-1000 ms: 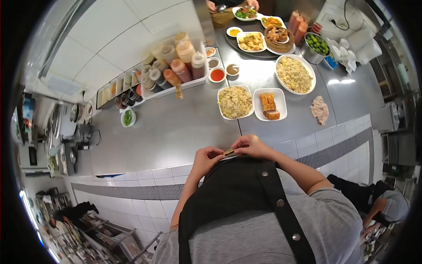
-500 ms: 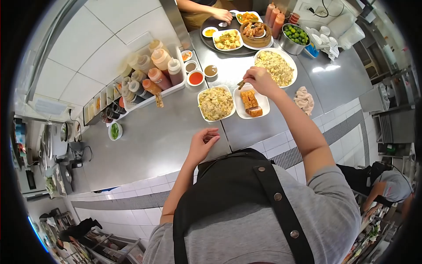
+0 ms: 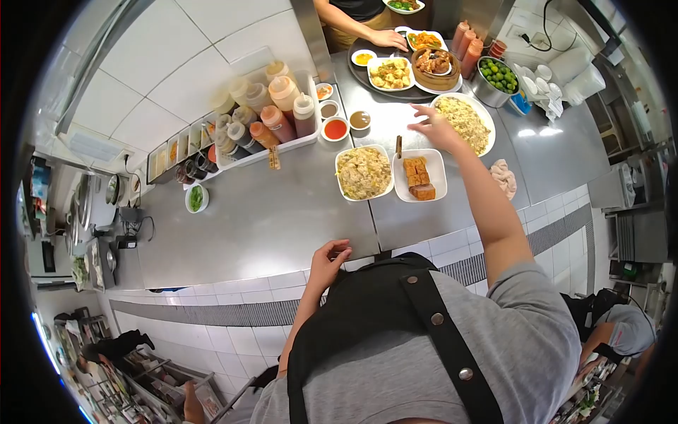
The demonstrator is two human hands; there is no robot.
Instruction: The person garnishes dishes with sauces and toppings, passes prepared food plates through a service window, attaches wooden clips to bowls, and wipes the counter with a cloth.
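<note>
My right hand [image 3: 436, 130] is empty with its fingers apart, over the counter beside a large plate of fried rice [image 3: 462, 121]. Just left of it, a wooden clothespin [image 3: 399, 146] stands at the upper left rim of a square white dish [image 3: 439, 185]. Sliced crispy pork [image 3: 417, 172] lies in that dish. A second, squarish dish of fried rice [image 3: 364, 172] sits to its left. My left hand [image 3: 329, 262] hovers at the counter's near edge, holding nothing, its fingers loosely bent and apart.
A white bin [image 3: 282, 145] of squeeze bottles stands left, near small sauce cups [image 3: 335, 128]. Opposite, another person's hand [image 3: 390, 39] rests by a round tray [image 3: 360, 78] with several dishes. A pot of green limes [image 3: 497, 75] and a crumpled cloth [image 3: 503, 178] are right.
My right hand has let go of the clothespin, now at the dish's rim, and moved up and right from it. My left hand has drawn nearer my body. A bowl has appeared by the person opposite.
</note>
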